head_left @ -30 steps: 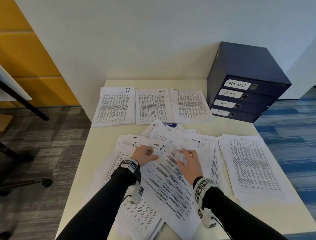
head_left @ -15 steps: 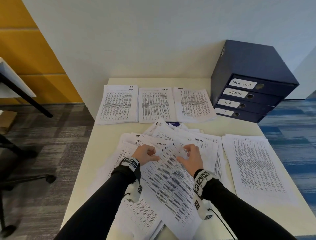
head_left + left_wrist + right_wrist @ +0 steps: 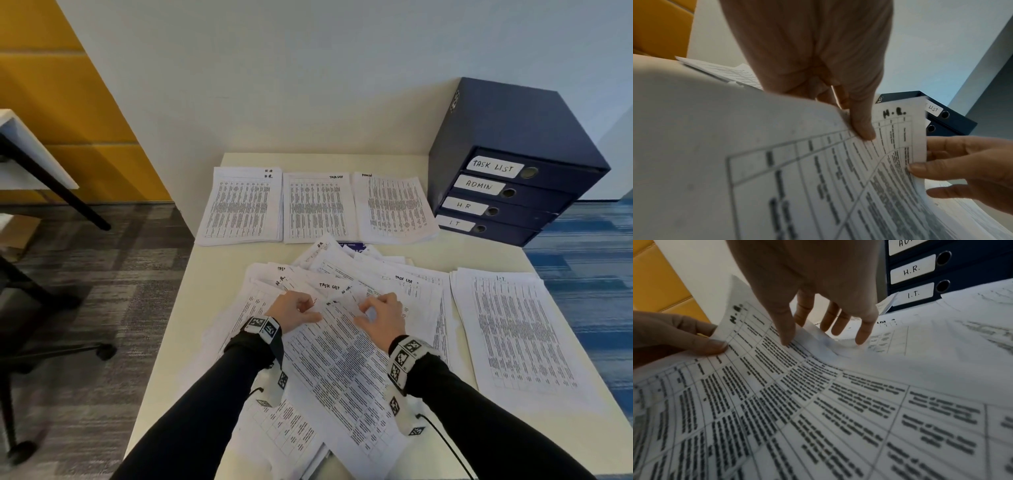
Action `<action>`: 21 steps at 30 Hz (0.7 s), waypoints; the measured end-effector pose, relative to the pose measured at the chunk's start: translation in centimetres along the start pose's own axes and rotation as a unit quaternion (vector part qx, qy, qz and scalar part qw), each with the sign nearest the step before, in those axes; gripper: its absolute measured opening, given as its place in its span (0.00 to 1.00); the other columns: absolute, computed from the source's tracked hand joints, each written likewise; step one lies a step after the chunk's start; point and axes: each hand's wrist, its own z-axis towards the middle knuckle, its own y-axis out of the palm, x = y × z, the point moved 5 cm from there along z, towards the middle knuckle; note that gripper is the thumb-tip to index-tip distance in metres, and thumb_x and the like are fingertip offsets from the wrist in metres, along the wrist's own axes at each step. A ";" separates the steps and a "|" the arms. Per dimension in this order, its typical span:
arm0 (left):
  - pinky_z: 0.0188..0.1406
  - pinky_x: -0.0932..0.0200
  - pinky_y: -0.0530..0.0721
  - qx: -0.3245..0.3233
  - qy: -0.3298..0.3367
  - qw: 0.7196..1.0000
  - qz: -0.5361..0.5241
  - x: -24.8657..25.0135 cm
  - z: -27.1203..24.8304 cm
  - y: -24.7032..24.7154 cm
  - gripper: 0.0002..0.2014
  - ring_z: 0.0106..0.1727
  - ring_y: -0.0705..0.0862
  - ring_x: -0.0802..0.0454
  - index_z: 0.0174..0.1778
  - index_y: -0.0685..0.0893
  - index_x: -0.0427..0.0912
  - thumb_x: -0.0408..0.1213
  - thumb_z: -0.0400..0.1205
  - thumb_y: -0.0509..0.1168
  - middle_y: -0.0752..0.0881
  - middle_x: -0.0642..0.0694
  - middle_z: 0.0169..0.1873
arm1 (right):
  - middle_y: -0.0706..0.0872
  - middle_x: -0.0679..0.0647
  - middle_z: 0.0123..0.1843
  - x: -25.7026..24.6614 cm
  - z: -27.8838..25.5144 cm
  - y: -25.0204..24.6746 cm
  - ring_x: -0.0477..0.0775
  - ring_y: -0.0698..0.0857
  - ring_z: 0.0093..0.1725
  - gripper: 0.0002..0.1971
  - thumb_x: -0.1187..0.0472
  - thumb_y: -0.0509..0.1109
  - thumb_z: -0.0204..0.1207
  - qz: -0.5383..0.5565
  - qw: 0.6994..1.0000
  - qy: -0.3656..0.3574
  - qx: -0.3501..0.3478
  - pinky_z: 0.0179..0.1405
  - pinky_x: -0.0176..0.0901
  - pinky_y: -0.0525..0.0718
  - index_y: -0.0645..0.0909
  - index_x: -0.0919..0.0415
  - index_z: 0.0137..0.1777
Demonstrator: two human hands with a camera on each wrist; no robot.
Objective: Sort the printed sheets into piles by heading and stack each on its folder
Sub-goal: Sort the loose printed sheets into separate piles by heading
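Note:
A loose heap of printed sheets (image 3: pixel 359 270) covers the middle of the cream table (image 3: pixel 219 274). On top lies a sheet headed H.R. (image 3: pixel 342 363), seen close up with its top edge lifted (image 3: pixel 896 123) (image 3: pixel 760 363). My left hand (image 3: pixel 310 310) pinches its top left part, thumb (image 3: pixel 861 125) on the print and fingers behind. My right hand (image 3: pixel 368 306) pinches the opposite edge, thumb (image 3: pixel 786 334) on top and fingers under the paper. Sorted piles lie at the back: H.R. (image 3: pixel 241 205), Task List (image 3: pixel 318 209), Admin (image 3: pixel 395 209). An I.T. pile (image 3: pixel 517 329) lies at right.
Dark blue folders (image 3: pixel 513 178) labelled Task List, Admin, H.R. and I.T. are stacked at the back right corner. A blue item (image 3: pixel 352 246) peeks from under the heap. The table's left edge drops to grey carpet, where a chair base (image 3: pixel 51 349) stands.
Both hands have closed in on the top edge of the H.R. sheet. The right hand's fingers curled and the sheet's top edge has risen off the heap.

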 end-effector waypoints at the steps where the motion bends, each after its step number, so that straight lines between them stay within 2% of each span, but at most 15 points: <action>1: 0.35 0.62 0.72 -0.002 -0.016 1.000 0.008 -0.3 0.0 0.1 0.13 0.29 0.74 0.59 0.34 0.78 0.48 0.50 0.76 0.72 0.79 0.53 0.28 | 0.65 0.48 0.55 0.0 -0.2 -0.2 0.51 0.68 0.59 0.07 0.51 0.73 0.71 -0.019 1.000 -0.019 0.009 0.59 0.50 0.73 0.77 0.47 0.43; 3: 0.35 0.64 0.73 -0.001 -0.045 0.999 0.018 -0.8 -0.2 0.3 0.15 0.33 0.77 0.58 0.45 0.83 0.46 0.55 0.80 0.65 0.81 0.53 0.33 | 0.65 0.45 0.54 0.3 -0.7 -0.7 0.48 0.66 0.57 0.06 0.51 0.73 0.72 -0.064 0.996 -0.056 0.019 0.59 0.50 0.71 0.78 0.47 0.41; 5: 0.36 0.63 0.71 0.001 -0.063 0.998 0.028 -1.0 -0.4 0.5 0.18 0.36 0.77 0.55 0.52 0.84 0.42 0.53 0.84 0.59 0.80 0.53 0.35 | 0.66 0.44 0.54 0.8 -1.3 -1.1 0.47 0.66 0.57 0.05 0.51 0.73 0.72 -0.100 0.992 -0.076 0.012 0.59 0.49 0.69 0.80 0.47 0.40; 7: 0.41 0.62 0.74 -0.006 -0.074 0.997 0.027 -1.4 -0.5 0.6 0.15 0.42 0.79 0.52 0.56 0.84 0.42 0.49 0.84 0.61 0.82 0.50 0.41 | 0.69 0.44 0.53 1.6 -1.7 -1.3 0.47 0.68 0.58 0.05 0.52 0.75 0.71 -0.116 0.990 -0.073 -0.009 0.61 0.49 0.68 0.80 0.46 0.38; 10: 0.51 0.60 0.78 -0.019 -0.065 0.997 0.030 -1.4 -0.5 0.8 0.09 0.48 0.82 0.51 0.52 0.86 0.44 0.41 0.79 0.68 0.87 0.45 0.47 | 0.72 0.44 0.56 2.5 -1.8 -1.7 0.47 0.68 0.59 0.07 0.52 0.75 0.71 -0.074 0.996 -0.040 -0.021 0.60 0.50 0.69 0.78 0.47 0.39; 13: 0.56 0.56 0.82 -0.016 -0.043 0.999 0.019 -0.7 -0.6 1.0 0.05 0.50 0.85 0.47 0.45 0.87 0.47 0.35 0.78 0.67 0.89 0.44 0.47 | 0.73 0.41 0.63 2.8 -1.2 -1.7 0.50 0.70 0.65 0.07 0.51 0.71 0.74 -0.009 0.999 0.001 -0.044 0.65 0.57 0.71 0.75 0.49 0.43; 15: 0.57 0.54 0.82 -0.016 -0.035 0.999 0.009 -0.3 -0.7 1.2 0.06 0.49 0.85 0.48 0.44 0.86 0.49 0.34 0.78 0.65 0.90 0.44 0.47 | 0.78 0.43 0.57 2.5 -1.0 -1.5 0.53 0.76 0.61 0.07 0.52 0.70 0.75 0.027 0.998 0.021 -0.058 0.66 0.60 0.72 0.73 0.48 0.43; 18: 0.51 0.57 0.82 0.019 -0.037 0.999 -0.004 -0.1 -1.0 0.6 0.05 0.44 0.84 0.51 0.47 0.87 0.46 0.37 0.81 0.65 0.89 0.45 0.45 | 0.81 0.48 0.47 2.3 -0.8 -1.6 0.55 0.81 0.49 0.10 0.57 0.71 0.76 0.072 0.996 0.035 -0.040 0.58 0.54 0.78 0.71 0.47 0.39; 19: 0.46 0.59 0.82 0.044 -0.047 0.998 -0.009 -0.3 -1.1 0.1 0.06 0.42 0.85 0.51 0.48 0.87 0.45 0.38 0.82 0.64 0.89 0.46 0.43 | 0.82 0.51 0.47 2.3 -0.8 -1.7 0.54 0.81 0.44 0.09 0.60 0.70 0.76 0.075 0.996 0.035 -0.033 0.50 0.49 0.80 0.72 0.50 0.40; 21: 0.40 0.61 0.78 0.107 -0.087 0.990 0.009 -1.4 -1.3 -1.5 0.09 0.39 0.82 0.51 0.50 0.85 0.45 0.34 0.84 0.59 0.87 0.45 0.45 | 0.83 0.54 0.49 2.7 -1.0 -1.9 0.51 0.80 0.35 0.05 0.64 0.67 0.78 0.072 0.996 0.040 -0.030 0.36 0.42 0.79 0.74 0.55 0.45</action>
